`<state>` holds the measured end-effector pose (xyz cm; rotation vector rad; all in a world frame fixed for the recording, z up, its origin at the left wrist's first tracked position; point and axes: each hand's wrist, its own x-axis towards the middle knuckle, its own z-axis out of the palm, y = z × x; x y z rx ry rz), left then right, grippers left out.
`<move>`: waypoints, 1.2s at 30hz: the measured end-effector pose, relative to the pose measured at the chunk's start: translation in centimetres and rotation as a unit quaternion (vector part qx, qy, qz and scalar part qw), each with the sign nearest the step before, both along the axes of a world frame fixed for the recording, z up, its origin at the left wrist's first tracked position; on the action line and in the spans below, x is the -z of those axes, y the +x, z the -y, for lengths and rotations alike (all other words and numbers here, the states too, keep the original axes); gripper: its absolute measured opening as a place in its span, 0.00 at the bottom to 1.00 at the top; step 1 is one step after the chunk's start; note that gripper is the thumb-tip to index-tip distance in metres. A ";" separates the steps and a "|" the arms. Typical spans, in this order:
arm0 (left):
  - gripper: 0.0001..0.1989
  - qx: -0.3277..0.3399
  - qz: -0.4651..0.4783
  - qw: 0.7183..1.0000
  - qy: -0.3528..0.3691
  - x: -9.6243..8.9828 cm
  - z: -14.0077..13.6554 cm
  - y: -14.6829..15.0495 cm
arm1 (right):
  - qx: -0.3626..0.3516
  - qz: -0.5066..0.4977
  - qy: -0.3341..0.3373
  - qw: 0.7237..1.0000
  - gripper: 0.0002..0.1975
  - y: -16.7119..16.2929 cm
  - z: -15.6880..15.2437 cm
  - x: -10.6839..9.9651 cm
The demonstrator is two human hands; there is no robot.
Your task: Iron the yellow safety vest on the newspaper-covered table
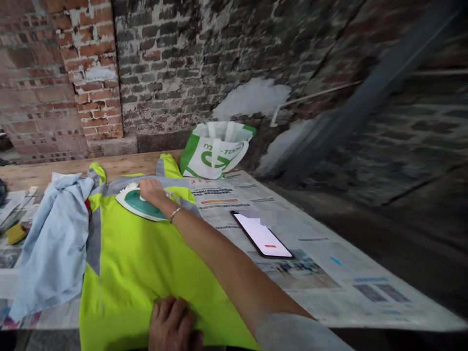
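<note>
My right hand [152, 192] is closed round the handle of a white and teal clothes iron [137, 204]. The iron rests on the upper part of a fluorescent yellow shirt [135, 258] with grey bands, spread over the table. At the shirt's lower hem, my left hand [171, 324] has its fingers curled onto the cloth, gripping it near the table's front edge; part of this hand is cut off by the frame. A light blue cloth garment [58, 243] lies crumpled against the shirt's left side.
Newspaper [310, 292] covers the tabletop. A phone [261, 236] with a lit screen lies right of my forearm. Behind stands a white and green bag [215, 151]. A yellow sponge-like block [15, 234] is at far left. Brick walls [164, 73] rise behind.
</note>
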<state>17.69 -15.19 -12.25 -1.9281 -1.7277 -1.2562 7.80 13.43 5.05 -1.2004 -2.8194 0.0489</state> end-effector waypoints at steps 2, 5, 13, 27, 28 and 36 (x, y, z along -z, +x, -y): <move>0.09 -0.005 0.017 1.000 0.007 0.4 0.0 0.1 | 0.012 0.009 -0.008 1.000 0.23 -1.2 -1.3 -0.4; 0.10 0.002 0.010 1.000 0.004 0.0 0.0 0.0 | 0.006 0.029 -0.020 0.999 0.23 -1.5 -2.2 -0.6; 0.07 0.004 -0.027 0.999 -0.023 -1.5 0.3 -0.7 | -0.109 0.064 -0.041 0.991 0.17 6.4 4.7 0.1; 0.10 0.010 -0.041 0.999 -0.028 -0.5 0.4 -0.8 | -0.087 0.046 -0.030 0.995 0.18 10.2 6.3 0.4; 0.10 0.009 -0.025 0.999 -0.022 -0.3 0.4 -0.6 | -0.074 0.040 -0.021 0.996 0.19 9.4 4.8 0.5; 0.09 -0.025 0.019 0.999 0.030 2.6 -0.2 0.8 | -0.022 0.033 -0.006 0.999 0.23 3.3 -7.3 0.5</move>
